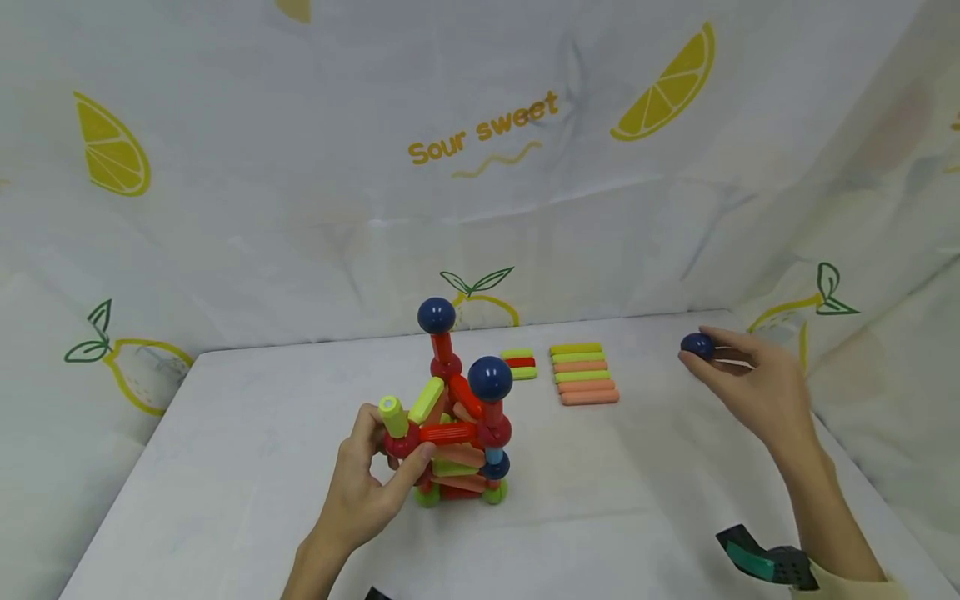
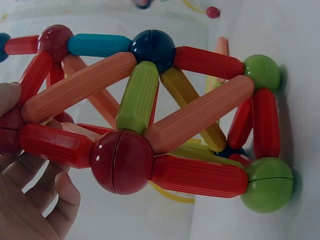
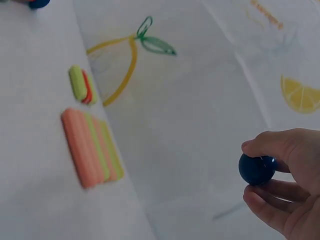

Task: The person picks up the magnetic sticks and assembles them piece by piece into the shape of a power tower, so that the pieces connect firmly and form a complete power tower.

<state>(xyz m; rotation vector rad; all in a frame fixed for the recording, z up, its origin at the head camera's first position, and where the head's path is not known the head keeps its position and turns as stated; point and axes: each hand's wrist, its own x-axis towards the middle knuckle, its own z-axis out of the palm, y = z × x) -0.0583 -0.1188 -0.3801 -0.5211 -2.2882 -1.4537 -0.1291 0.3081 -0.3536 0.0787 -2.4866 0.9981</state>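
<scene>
A tower of magnetic building sticks and balls [image 1: 450, 433] stands on the table, left of its middle. My left hand [image 1: 360, 492] grips it at an upper red ball [image 1: 401, 442], thumb in front and fingers behind. From that ball a lime-green stick [image 1: 392, 415] points up with a bare end. Two upright red sticks at the other top corners carry dark blue balls [image 1: 491, 379]. The left wrist view shows the tower's green base balls [image 2: 268, 185] on the table. Off to the right, above the table, my right hand [image 1: 757, 383] pinches a loose dark blue ball [image 3: 257, 170] between thumb and fingers.
Behind the tower, a short row of green and red sticks [image 1: 519, 363] lies on the table. Right of it lies a longer row of yellow, green and orange sticks [image 1: 585, 377]. A white lemon-print cloth [image 1: 337, 250] hangs behind the table [image 1: 247, 467].
</scene>
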